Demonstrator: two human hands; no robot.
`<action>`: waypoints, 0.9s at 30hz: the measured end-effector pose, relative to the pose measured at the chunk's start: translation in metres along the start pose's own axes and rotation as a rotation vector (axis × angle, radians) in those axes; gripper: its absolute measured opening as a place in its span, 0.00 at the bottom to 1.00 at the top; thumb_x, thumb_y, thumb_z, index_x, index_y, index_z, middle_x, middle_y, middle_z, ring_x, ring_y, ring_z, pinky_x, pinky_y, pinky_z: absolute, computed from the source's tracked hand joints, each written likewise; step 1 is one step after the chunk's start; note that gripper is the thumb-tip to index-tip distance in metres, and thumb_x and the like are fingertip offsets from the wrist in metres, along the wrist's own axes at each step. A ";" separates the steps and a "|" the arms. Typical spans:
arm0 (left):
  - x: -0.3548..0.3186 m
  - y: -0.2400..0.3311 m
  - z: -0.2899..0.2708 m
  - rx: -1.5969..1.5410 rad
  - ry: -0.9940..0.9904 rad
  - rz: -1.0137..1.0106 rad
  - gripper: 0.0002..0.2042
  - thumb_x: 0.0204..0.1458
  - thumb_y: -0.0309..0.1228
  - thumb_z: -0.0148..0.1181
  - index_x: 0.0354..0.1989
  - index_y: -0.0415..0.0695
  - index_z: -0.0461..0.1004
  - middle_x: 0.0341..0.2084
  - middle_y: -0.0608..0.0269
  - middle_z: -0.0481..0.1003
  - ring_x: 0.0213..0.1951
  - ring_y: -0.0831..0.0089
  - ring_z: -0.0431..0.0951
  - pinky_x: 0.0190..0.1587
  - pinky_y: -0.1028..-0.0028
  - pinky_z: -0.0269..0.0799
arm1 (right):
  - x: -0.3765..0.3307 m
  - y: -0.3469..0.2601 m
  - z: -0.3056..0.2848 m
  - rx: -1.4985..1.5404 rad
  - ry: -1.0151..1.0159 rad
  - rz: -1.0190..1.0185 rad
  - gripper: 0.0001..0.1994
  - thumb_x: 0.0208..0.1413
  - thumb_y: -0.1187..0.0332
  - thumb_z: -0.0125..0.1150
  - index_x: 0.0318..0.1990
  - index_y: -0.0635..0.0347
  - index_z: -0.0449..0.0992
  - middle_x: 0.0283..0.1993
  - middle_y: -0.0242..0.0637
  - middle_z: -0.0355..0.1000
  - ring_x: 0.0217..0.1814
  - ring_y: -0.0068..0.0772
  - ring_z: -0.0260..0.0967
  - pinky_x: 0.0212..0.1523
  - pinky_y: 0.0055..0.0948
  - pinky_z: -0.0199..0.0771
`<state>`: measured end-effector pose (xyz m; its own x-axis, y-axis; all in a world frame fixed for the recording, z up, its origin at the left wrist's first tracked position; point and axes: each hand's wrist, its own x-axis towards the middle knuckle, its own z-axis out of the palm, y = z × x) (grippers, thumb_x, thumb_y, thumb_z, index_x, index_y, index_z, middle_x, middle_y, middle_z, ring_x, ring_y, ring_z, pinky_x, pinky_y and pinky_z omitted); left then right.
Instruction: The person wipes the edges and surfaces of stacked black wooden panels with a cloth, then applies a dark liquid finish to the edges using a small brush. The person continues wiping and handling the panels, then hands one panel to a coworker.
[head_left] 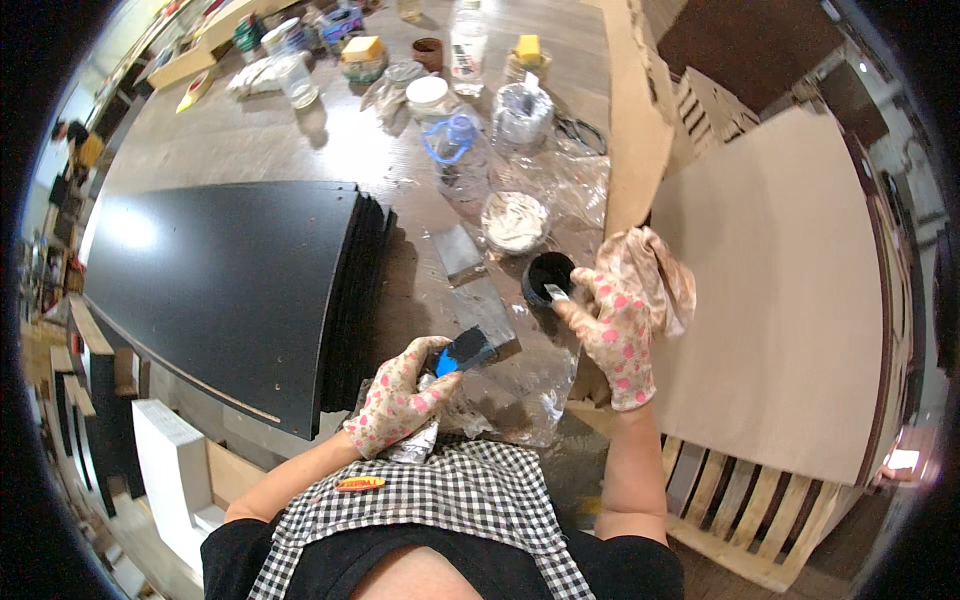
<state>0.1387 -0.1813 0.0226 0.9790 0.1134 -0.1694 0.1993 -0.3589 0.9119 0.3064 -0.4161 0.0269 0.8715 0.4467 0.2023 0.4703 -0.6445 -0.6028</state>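
My left hand (398,402), in a flower-patterned glove, is closed around a blue scraper (466,351) with black paste smeared over its blade. My right hand (614,340), gloved the same way, pinches a small light-coloured flat tool (557,293) at the mouth of a black cup (543,268); the tool's far end reaches the cup's rim or inside. Dark residue coats the cup's inner wall. Behind the cup stands a round tub of whitish filler (515,223). Grey flat blocks (457,253) lie between my hands and the tub. A stained cloth (655,275) bunches beside my right hand.
A stack of black panels (220,290) covers the table's left side. Toward the back are a clear jug with blue handle (460,150), a clear bottle (467,50), jars, and scissors (582,135). Large brown boards (770,290) lie on a wooden pallet (745,510) at right.
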 end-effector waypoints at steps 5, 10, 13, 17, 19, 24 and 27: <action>0.011 -0.003 0.002 -0.015 0.009 -0.009 0.22 0.55 0.35 0.64 0.54 0.37 0.69 0.41 0.43 0.78 0.44 0.52 0.81 0.46 0.63 0.76 | 0.020 0.018 0.017 -0.083 -0.133 -0.134 0.14 0.55 0.63 0.65 0.47 0.58 0.79 0.35 0.43 0.78 0.36 0.46 0.77 0.36 0.39 0.75; 0.025 -0.001 0.011 -0.010 -0.014 0.003 0.22 0.53 0.35 0.65 0.54 0.37 0.70 0.41 0.45 0.79 0.44 0.55 0.81 0.48 0.63 0.75 | 0.033 0.026 0.014 -0.527 -0.101 -0.408 0.06 0.58 0.66 0.61 0.32 0.56 0.73 0.25 0.42 0.72 0.28 0.44 0.74 0.28 0.41 0.71; 0.030 0.000 0.016 -0.017 -0.012 -0.024 0.23 0.53 0.35 0.66 0.54 0.37 0.70 0.41 0.46 0.79 0.45 0.56 0.81 0.49 0.64 0.74 | 0.033 0.023 0.012 -0.200 -0.292 -0.207 0.05 0.57 0.66 0.61 0.33 0.55 0.73 0.24 0.41 0.72 0.27 0.44 0.73 0.26 0.40 0.70; 0.034 0.002 0.020 -0.029 -0.056 -0.072 0.23 0.53 0.35 0.66 0.54 0.37 0.70 0.42 0.45 0.79 0.46 0.55 0.80 0.49 0.63 0.74 | 0.038 0.020 0.013 -0.249 -0.117 -0.269 0.05 0.57 0.68 0.60 0.39 0.56 0.77 0.26 0.40 0.75 0.27 0.43 0.74 0.28 0.38 0.72; 0.036 0.002 0.020 -0.027 -0.054 -0.092 0.23 0.54 0.35 0.65 0.54 0.37 0.70 0.42 0.44 0.79 0.46 0.54 0.80 0.48 0.63 0.75 | 0.040 0.020 0.010 -0.220 -0.120 -0.352 0.07 0.58 0.69 0.59 0.41 0.58 0.78 0.28 0.41 0.76 0.29 0.42 0.76 0.30 0.37 0.74; 0.040 0.007 0.022 0.002 -0.057 -0.046 0.22 0.55 0.36 0.64 0.55 0.37 0.70 0.41 0.43 0.79 0.44 0.52 0.81 0.46 0.62 0.76 | 0.043 0.017 0.004 -0.081 -0.185 -0.190 0.04 0.58 0.71 0.59 0.38 0.60 0.77 0.28 0.43 0.76 0.30 0.44 0.76 0.32 0.38 0.73; 0.040 0.010 0.021 -0.004 -0.085 -0.101 0.22 0.55 0.36 0.64 0.54 0.37 0.71 0.40 0.43 0.79 0.44 0.53 0.81 0.46 0.63 0.76 | 0.045 0.014 0.004 -0.226 -0.216 -0.217 0.04 0.59 0.70 0.59 0.37 0.60 0.76 0.28 0.43 0.76 0.30 0.45 0.76 0.32 0.39 0.73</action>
<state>0.1804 -0.2003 0.0172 0.9542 0.0696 -0.2911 0.2968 -0.3459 0.8901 0.3516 -0.4028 0.0245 0.7105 0.6927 0.1241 0.6802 -0.6308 -0.3733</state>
